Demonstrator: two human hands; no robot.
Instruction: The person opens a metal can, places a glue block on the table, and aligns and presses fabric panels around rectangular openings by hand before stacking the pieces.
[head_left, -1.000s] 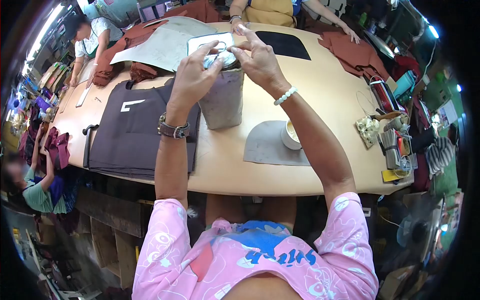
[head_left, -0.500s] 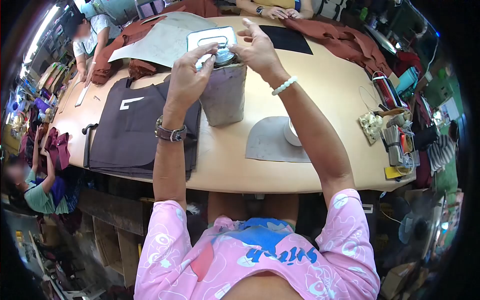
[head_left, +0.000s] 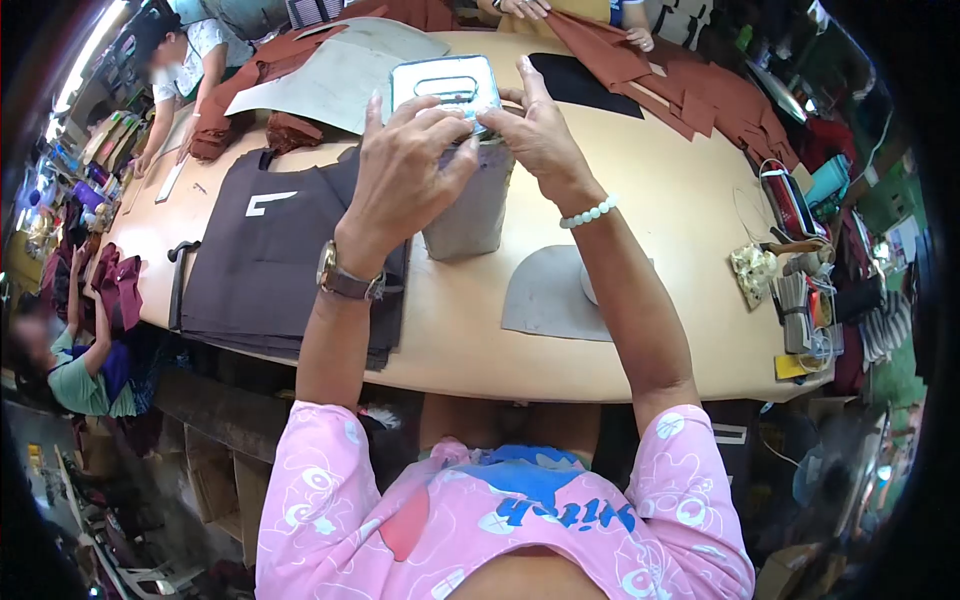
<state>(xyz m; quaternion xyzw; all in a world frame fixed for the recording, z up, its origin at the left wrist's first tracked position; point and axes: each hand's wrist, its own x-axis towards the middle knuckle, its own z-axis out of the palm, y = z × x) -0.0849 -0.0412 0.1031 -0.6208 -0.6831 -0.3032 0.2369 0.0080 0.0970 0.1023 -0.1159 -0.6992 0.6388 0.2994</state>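
Note:
A tall, dingy rectangular tin (head_left: pixel 465 205) stands on the table in front of me. At its top is a pale lid (head_left: pixel 400 82) with a wire handle, tilted up toward me. My left hand (head_left: pixel 410 165) is over the tin's left side, fingers spread, its fingertips by the lid's front edge. My right hand (head_left: pixel 540 140) grips the lid's right front corner, thumb in front and the index finger pointing up. Between the hands, the tin's mouth is mostly hidden. Beside the tin on the left lies a stack of dark fabric pieces (head_left: pixel 300 240) with a white mark on top.
A grey rounded piece (head_left: pixel 545 290) lies right of the tin, partly under my right forearm. Reddish-brown cloth (head_left: pixel 680 90) and a black piece (head_left: pixel 575 85) are across the table. Another person works at the far left. Tools and a phone-like red item (head_left: pixel 785 205) crowd the right edge.
My left hand has turned and spread over the tin, hiding the white stuff seen at its mouth before. The person opposite has lifted the brown cloth with one hand.

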